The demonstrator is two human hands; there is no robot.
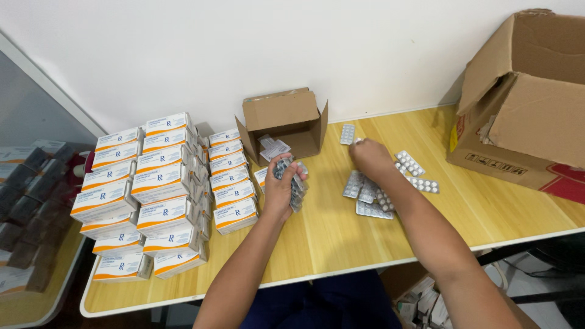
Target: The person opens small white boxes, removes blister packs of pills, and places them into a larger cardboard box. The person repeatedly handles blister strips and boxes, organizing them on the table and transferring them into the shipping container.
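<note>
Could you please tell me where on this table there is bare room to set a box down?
Bare wood lies along the table's near edge, between the white box stacks and the right forearm, and between the loose blister strips and the big carton. It is crowded around the small open box, the left hand and the right hand.

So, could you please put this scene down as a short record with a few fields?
Surface: wooden table against a white wall
Left hand: grips a stack of blister packs
Right hand: rests on loose blister packs spread on the table
Left side: stacked white-and-orange boxes
Centre back: small open carton with paper leaflets inside
Right: large open cardboard box
</note>
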